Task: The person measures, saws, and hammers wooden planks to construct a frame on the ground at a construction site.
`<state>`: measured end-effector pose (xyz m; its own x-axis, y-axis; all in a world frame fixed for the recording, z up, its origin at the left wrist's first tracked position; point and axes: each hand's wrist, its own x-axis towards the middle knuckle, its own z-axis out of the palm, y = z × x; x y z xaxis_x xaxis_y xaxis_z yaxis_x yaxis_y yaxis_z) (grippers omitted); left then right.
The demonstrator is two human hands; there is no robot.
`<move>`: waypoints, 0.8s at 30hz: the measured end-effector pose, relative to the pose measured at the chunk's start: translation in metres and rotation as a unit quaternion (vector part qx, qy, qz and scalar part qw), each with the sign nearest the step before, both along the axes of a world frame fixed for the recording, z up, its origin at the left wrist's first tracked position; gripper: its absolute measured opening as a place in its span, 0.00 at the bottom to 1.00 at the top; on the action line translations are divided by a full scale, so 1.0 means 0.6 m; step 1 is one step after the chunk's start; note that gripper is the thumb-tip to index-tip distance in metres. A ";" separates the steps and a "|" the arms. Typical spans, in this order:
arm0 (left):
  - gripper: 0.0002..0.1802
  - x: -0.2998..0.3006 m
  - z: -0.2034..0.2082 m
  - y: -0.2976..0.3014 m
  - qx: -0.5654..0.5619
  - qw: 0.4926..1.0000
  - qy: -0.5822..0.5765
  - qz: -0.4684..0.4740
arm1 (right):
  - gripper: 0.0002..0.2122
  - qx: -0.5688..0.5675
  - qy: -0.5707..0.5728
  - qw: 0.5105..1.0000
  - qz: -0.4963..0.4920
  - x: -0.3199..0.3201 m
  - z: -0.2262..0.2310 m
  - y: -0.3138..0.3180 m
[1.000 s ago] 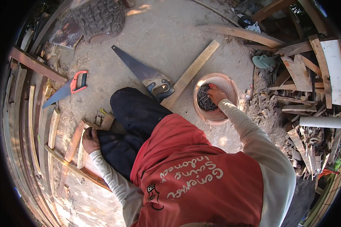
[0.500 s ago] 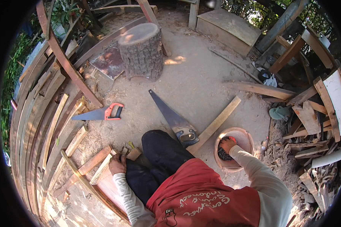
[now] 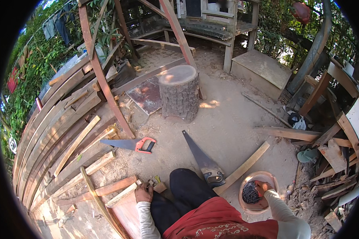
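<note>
A round, pinkish-brown bowl (image 3: 243,200) stands on the ground at my right side, with a heap of dark thin nails (image 3: 250,192) in it. Inside the bowl's right part is my right hand (image 3: 265,188), its fingers bent; a bit of red shows by them, but what they hold is unclear. My left hand (image 3: 144,192) is closed at the edge of a pale wooden piece (image 3: 124,194) beside my knee. Its fingertips are hidden. Ahead of my knees lies a handsaw (image 3: 200,158) with a dark blade. Another handsaw (image 3: 129,144), with a red-orange handle, lies farther left.
A narrow plank (image 3: 245,165) slants between the dark saw and the bowl. An upright tree stump (image 3: 179,95) stands ahead. Long boards (image 3: 64,131) are stacked at left. Scrap wood (image 3: 335,179) and a green cap-like thing (image 3: 307,155) lie at right.
The view has tilted up, so everything sits lower and farther right. My right hand has shifted toward the bowl's right side, uncovering more nails. My left hand stays by the wood.
</note>
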<state>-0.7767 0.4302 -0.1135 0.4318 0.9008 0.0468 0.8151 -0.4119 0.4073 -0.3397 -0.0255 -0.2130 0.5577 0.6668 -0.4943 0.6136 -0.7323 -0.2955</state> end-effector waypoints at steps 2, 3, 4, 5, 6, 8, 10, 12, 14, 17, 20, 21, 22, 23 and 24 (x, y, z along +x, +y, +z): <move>0.17 0.044 0.025 -0.036 -0.015 0.996 -0.079 -0.038 | 0.11 0.119 0.164 0.960 -0.193 -0.023 0.057 0.019; 0.17 0.067 0.032 -0.057 -0.025 0.990 -0.117 -0.072 | 0.10 0.173 0.246 0.912 -0.279 -0.036 0.082 0.034; 0.16 0.116 0.071 -0.092 -0.128 0.975 -0.158 -0.094 | 0.10 0.218 0.319 0.847 -0.365 -0.047 0.106 0.042; 0.16 0.144 0.080 -0.117 -0.182 0.950 -0.202 -0.153 | 0.09 0.277 0.334 0.835 -0.339 -0.072 0.131 0.074; 0.17 0.166 0.063 -0.139 -0.193 0.920 -0.255 -0.227 | 0.08 0.334 0.355 0.817 -0.307 -0.110 0.154 0.122; 0.19 0.231 0.086 -0.191 -0.332 0.877 -0.217 -0.271 | 0.07 0.398 0.433 0.768 -0.254 -0.172 0.210 0.208; 0.16 0.264 0.063 -0.229 -0.388 0.820 -0.329 -0.262 | 0.07 0.408 0.478 0.750 -0.205 -0.219 0.230 0.280; 0.13 0.271 0.049 -0.231 -0.424 0.782 -0.389 -0.241 | 0.08 0.409 0.514 0.742 -0.133 -0.237 0.214 0.327; 0.09 0.265 0.060 -0.223 -0.568 0.644 -0.507 -0.078 | 0.09 0.400 0.513 0.752 -0.108 -0.245 0.219 0.361; 0.08 0.251 0.071 -0.222 -0.446 0.654 -0.610 0.001 | 0.10 0.401 0.497 0.765 -0.082 -0.258 0.234 0.398; 0.07 0.216 0.092 -0.192 -0.418 0.614 -0.665 0.076 | 0.12 0.449 0.463 0.755 -0.114 -0.267 0.238 0.417; 0.07 0.203 0.097 -0.180 -0.408 0.614 -0.668 0.103 | 0.11 0.409 0.466 0.778 -0.099 -0.265 0.244 0.422; 0.07 0.195 0.097 -0.173 -0.414 0.616 -0.662 0.104 | 0.10 0.366 0.470 0.799 -0.086 -0.265 0.249 0.422; 0.07 0.188 0.095 -0.165 -0.384 0.638 -0.662 0.092 | 0.10 0.364 0.471 0.798 -0.095 -0.266 0.256 0.423; 0.07 0.179 0.091 -0.160 -0.351 0.658 -0.661 0.081 | 0.10 0.326 0.434 0.837 -0.068 -0.271 0.266 0.425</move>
<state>-0.6691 0.3339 -0.0588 0.3277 0.9299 -0.1671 -0.4324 0.3049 0.8486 -0.5020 0.2297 -0.0531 0.2703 0.9120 -0.3085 -0.1147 -0.2877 -0.9508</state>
